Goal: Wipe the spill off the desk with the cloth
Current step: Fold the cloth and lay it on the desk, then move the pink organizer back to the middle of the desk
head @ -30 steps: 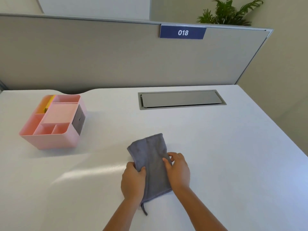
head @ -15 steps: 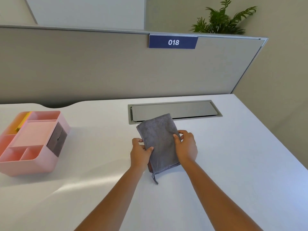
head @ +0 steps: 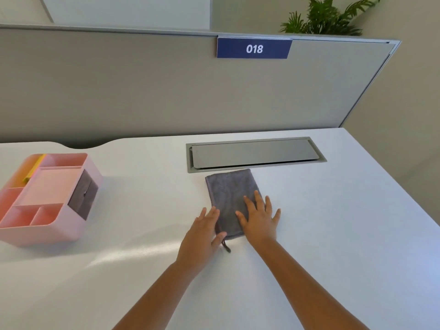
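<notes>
"What sort of place was it?"

"An office cubicle. A grey partition panel (head: 166,91) stood along the far edge of the white tabletop (head: 333,234), carrying a blue number plate (head: 254,48) reading 018."

"Anything else?"

"A cable hatch (head: 256,154) near that far edge, a pink desk organiser (head: 45,198) at the left edge, a plant (head: 326,17) behind."

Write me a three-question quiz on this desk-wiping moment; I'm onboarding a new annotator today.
1. True or false: both hands lie flat with fingers spread on the grey cloth.
2. What lies just beyond the cloth's far edge? A) pink organizer B) grey cable hatch C) plant
3. What number is on the blue sign?

Key:
1. True: the left hand rests on its near left edge, the right hand on its right side.
2. B
3. 018
</notes>
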A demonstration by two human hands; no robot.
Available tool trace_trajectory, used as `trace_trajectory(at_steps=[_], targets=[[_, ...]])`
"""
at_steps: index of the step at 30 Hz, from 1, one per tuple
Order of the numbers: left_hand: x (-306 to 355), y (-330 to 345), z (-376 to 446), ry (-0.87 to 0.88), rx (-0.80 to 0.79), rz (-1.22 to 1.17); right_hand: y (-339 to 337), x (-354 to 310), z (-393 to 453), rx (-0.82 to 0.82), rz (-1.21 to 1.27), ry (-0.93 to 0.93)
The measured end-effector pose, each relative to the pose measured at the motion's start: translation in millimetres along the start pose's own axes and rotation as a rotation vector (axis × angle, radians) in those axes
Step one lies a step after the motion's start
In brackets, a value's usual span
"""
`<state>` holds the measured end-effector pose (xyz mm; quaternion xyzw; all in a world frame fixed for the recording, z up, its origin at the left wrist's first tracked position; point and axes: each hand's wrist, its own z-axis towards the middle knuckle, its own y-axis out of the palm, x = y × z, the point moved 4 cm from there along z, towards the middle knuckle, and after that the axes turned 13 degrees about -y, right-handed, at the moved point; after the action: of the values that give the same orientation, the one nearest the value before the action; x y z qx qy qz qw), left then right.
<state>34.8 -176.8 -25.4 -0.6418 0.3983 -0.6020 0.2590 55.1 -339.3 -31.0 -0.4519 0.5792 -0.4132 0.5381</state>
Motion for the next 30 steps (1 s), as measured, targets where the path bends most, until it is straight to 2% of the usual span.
trace_trajectory(at_steps=[2, 5, 8, 10, 12, 15, 19, 23, 26, 28, 30], targets=[[-23, -27, -18, -0.089, 0.2, -0.238, -3, -6, -12, 0.115, 0.086, 0.002], [-81, -68, -52, -0.498, 0.539, -0.563, 3, -30, -37, 0.206, 0.222, -0.046], [-133, -104, -75, -0.9, 0.693, -0.682, 14, -54, -56, 0.199, 0.31, -0.098], [-154, -131, -84, -1.022, 0.793, -0.803, 19, -72, -62, 0.192, 0.332, -0.129], [-166, -151, -79, -1.039, 0.845, -0.966, 23, -85, -65, 0.187, 0.33, -0.158], [-180, -179, -65, -1.024, 0.836, -1.127, 28, -107, -69, 0.169, 0.332, -0.203], [-195, -193, -47, -1.151, 0.775, -1.203, 27, -118, -72, 0.181, 0.331, -0.211], [-205, -200, -39, -1.111, 0.713, -1.02, 26, -118, -75, 0.213, 0.385, -0.159], [-211, -204, -40, -1.176, 0.7, -0.864, 24, -117, -79, 0.239, 0.422, -0.123], [-209, -206, -41, -1.161, 0.693, -0.884, 23, -117, -79, 0.243, 0.443, -0.125], [-209, -207, -42, -1.115, 0.674, -1.017, 22, -116, -77, 0.245, 0.465, -0.129]])
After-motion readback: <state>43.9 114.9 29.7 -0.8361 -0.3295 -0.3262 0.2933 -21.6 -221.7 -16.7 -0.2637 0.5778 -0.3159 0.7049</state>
